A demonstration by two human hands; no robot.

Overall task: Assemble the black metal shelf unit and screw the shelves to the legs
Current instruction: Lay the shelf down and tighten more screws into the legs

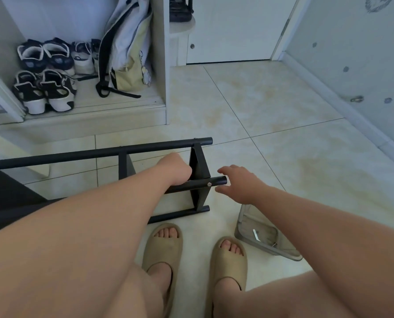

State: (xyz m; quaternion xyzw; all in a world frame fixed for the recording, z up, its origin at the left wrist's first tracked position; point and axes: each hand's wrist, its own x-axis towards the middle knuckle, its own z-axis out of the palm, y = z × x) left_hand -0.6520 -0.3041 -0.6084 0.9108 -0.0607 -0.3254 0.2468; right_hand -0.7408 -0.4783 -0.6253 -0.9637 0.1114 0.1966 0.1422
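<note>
l hand (175,168) grips leg (217,181); r hand (239,184) splayed by its end

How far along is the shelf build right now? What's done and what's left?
Done: the shelf unit lies on its side with two shelves in place, and a screw sits in the middle leg. In hand: the left hand grips that leg; the right hand is open by its end. Left: the other joints can't be checked from here; the hex key lies in its bag.

No readable text, label or number on shelf unit (199,166) or elsewhere.
</note>
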